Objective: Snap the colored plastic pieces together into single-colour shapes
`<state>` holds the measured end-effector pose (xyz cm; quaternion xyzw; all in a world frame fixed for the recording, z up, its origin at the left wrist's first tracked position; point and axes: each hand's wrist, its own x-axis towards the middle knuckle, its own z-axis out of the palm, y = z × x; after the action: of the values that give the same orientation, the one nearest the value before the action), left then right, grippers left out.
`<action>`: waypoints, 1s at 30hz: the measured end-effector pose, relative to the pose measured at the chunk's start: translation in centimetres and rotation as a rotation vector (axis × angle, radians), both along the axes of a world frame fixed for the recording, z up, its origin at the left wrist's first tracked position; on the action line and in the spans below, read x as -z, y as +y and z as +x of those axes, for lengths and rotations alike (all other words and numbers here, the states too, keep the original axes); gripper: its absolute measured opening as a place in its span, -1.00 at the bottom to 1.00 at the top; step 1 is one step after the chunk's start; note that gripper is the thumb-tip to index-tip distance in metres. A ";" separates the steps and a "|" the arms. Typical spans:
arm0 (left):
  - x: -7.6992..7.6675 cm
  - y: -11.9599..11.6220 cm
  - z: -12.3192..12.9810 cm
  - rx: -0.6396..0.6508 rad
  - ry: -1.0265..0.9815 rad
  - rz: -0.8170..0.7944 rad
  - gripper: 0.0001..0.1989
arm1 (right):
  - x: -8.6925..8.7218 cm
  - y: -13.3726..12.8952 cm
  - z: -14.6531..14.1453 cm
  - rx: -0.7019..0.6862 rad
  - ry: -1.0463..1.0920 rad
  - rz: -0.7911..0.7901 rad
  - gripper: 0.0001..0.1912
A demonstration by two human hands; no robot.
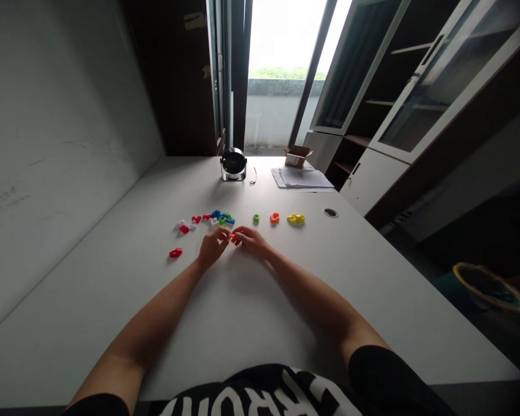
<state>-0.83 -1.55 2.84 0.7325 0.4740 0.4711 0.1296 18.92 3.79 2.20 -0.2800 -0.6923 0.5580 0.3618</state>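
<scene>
My left hand (212,246) and my right hand (251,241) meet at the fingertips above the white desk (112,289). Both pinch a small orange-red plastic piece (233,237), which is mostly hidden by my fingers. To the left of my hands lies a loose cluster of red, white, blue and green plastic pieces (212,218). A separate red piece (175,252) sits nearer me. To the right, a green piece (256,218), an orange piece (274,217) and a yellow piece (296,219) lie apart in a row.
At the desk's far end stand a small black desk fan (233,164), a stack of papers (301,177) and an open cardboard box (297,156). A wall (56,144) bounds the left side, and a glass-fronted cabinet (416,98) stands to the right.
</scene>
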 end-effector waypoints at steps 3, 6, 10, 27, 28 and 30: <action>0.0 0.0 0.1 0.024 0.002 0.027 -0.95 | 0.2 0.1 0.0 -0.015 -0.001 0.008 -0.56; 0.1 0.0 0.2 0.033 0.003 0.032 -0.97 | 0.2 0.2 0.0 -0.007 0.010 0.024 -0.56; 0.1 0.1 0.2 0.002 -0.059 -0.044 -0.88 | 0.2 0.1 0.1 0.018 -0.017 0.061 -0.54; 0.0 0.3 -0.4 0.005 -0.155 -0.238 -0.76 | 0.9 -0.7 -0.4 0.169 -0.068 0.497 -0.68; 0.0 0.3 -0.4 0.010 -0.154 -0.234 -0.76 | 0.9 -0.6 -0.4 0.181 -0.074 0.499 -0.65; -0.1 0.3 -0.4 0.012 -0.151 -0.224 -0.77 | 0.9 -0.6 -0.4 0.211 -0.091 0.486 -0.61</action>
<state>-1.24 -1.29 2.93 0.6787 0.5081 0.4684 0.2487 18.49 3.22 1.31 -0.2804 -0.7886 0.3213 0.4430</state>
